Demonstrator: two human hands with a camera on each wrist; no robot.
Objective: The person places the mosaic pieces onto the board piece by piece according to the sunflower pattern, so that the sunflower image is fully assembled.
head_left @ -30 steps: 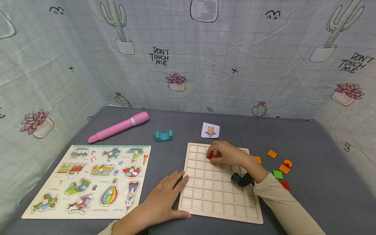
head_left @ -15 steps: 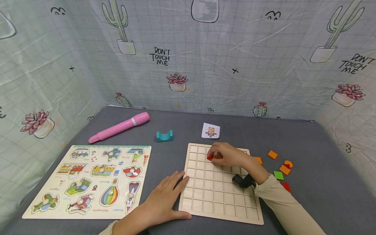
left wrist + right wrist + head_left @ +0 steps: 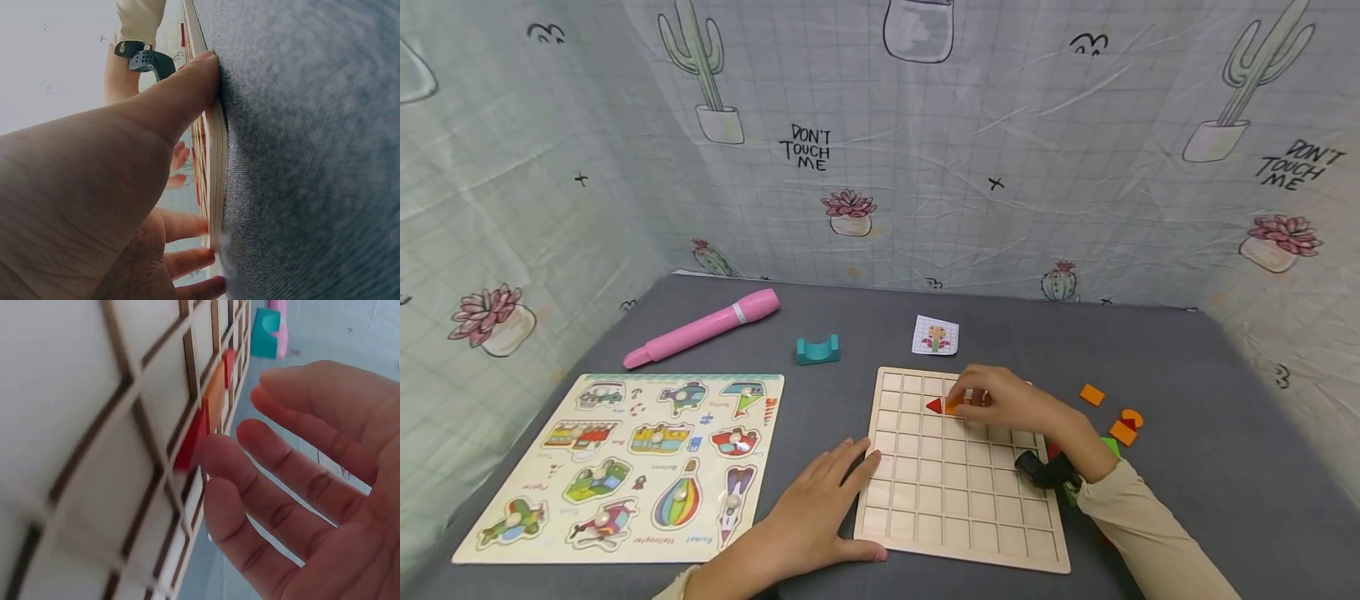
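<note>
My right hand [image 3: 1000, 400] hovers low over the upper part of a wooden grid board [image 3: 925, 492], its fingers slightly bent. Under them lies an orange square [image 3: 952, 406], with a red triangle [image 3: 934, 406] in the cell to its left. On the orange square's other side, the right wrist view shows a second red piece [image 3: 192, 442], and a fingertip touches it. No piece is seen pinched between the fingers. Flat and spread, my left hand [image 3: 820, 504] rests at the board's left edge; its thumb [image 3: 197, 78] touches the edge.
Loose orange [image 3: 1092, 394], red and green pieces [image 3: 1112, 446] lie right of the board, partly behind my forearm. A small pattern card [image 3: 936, 336], a teal cradle-shaped block [image 3: 817, 350] and a pink pen-like stick [image 3: 703, 329] lie farther back. A vehicle peg puzzle [image 3: 625, 467] lies left.
My right hand has shifted a little right along the board, off the red triangle, which now shows fully, with part of the orange square beside it. The left hand stays in place.
</note>
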